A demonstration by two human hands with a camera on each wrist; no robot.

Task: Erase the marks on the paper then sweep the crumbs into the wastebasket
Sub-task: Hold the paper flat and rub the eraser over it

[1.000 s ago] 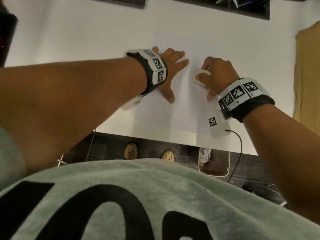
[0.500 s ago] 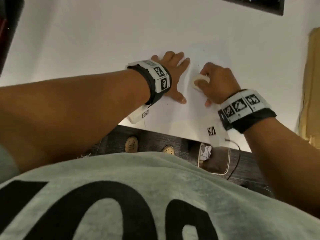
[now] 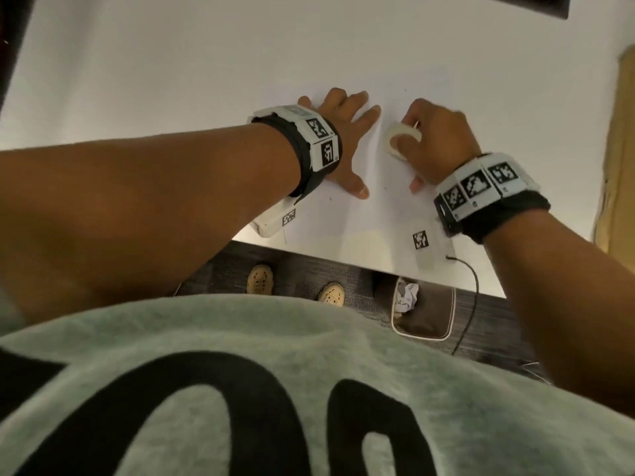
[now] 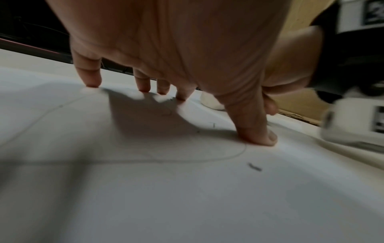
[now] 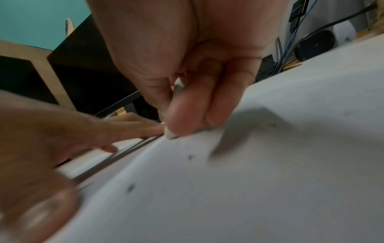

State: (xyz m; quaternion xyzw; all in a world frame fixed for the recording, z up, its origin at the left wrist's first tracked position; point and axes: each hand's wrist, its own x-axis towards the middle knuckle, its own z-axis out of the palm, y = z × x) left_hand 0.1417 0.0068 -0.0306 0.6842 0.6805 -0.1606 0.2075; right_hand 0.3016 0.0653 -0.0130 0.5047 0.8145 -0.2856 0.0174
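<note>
A white sheet of paper (image 3: 374, 214) lies on the white table (image 3: 171, 73) near its front edge. My left hand (image 3: 343, 139) presses flat on the sheet with its fingers spread. Just to its right, my right hand (image 3: 436, 142) grips a white eraser (image 3: 402, 139) whose lower end touches the paper. In the left wrist view the left hand's fingertips (image 4: 93, 82) press down beside a faint pencil curve (image 4: 207, 157) and dark eraser crumbs (image 4: 254, 166). The right wrist view shows the eraser (image 5: 171, 134) tip on the sheet, with small dark crumbs (image 5: 130, 187) scattered nearby.
A wastebasket (image 3: 424, 310) holding crumpled paper stands on the dark floor under the table's front edge, right of my shoes (image 3: 260, 278). A cable (image 3: 470, 297) hangs off the edge. A brown cardboard panel (image 3: 618, 159) stands at the right.
My right hand has shifted the eraser back and forth over the sheet while the left hand stayed pressed down. The head view has tilted.
</note>
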